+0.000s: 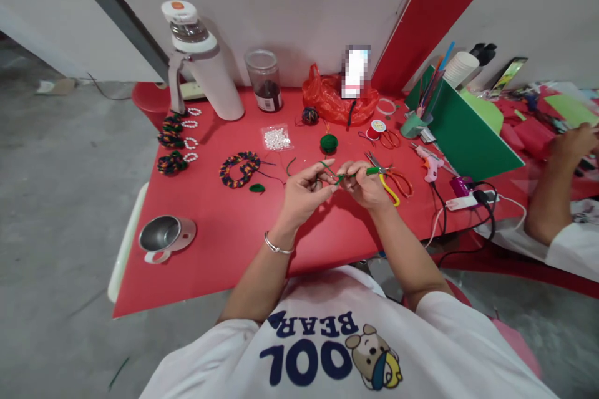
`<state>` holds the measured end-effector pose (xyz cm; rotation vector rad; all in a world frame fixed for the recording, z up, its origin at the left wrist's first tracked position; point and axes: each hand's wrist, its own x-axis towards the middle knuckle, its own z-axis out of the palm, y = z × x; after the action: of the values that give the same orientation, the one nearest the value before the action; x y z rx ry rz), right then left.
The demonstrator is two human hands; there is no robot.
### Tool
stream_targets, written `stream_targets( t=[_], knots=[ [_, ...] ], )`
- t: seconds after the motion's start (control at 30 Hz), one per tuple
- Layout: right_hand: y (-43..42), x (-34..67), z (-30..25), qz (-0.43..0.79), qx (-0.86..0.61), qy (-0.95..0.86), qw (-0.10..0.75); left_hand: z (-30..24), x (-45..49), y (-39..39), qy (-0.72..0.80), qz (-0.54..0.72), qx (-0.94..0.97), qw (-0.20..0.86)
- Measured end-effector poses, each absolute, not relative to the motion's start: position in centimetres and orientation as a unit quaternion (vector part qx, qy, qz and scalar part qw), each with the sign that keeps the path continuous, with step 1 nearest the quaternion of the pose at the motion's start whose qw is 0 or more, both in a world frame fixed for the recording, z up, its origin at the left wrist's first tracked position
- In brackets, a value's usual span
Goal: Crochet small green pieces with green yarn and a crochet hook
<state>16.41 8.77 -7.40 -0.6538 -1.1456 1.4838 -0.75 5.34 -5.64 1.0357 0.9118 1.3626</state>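
My left hand [306, 192] pinches green yarn [327, 167] in front of my chest, with a strand over its raised forefinger. My right hand [364, 188] is closed on a crochet hook with a green handle [373, 171]; its tip meets the yarn between both hands. The small stitches there are partly hidden by my fingers. A green yarn ball [329, 143] lies just beyond. Left of my hands are a small green crocheted piece [257, 188] and a multicoloured crocheted loop [238, 169]. Scissors with yellow and red handles [389, 190] lie beside my right hand.
At the back stand a white thermos [210, 75], a clear jar [264, 82] and a red plastic bag [322, 96]. A steel mug [167, 238] is front left. Right are a glue gun [428, 163], power strip [468, 201], green board [463, 131] and another person's arm [550, 193].
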Motion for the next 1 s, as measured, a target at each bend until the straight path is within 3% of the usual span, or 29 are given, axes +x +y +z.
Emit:
stream_targets(
  t=[1.0],
  knots=[
    [9.2,14.1,-8.7,0.624,-0.313,-0.416,0.583,-6.3,-0.2,5.9,0.398,0.624,0.362,0.567]
  ],
)
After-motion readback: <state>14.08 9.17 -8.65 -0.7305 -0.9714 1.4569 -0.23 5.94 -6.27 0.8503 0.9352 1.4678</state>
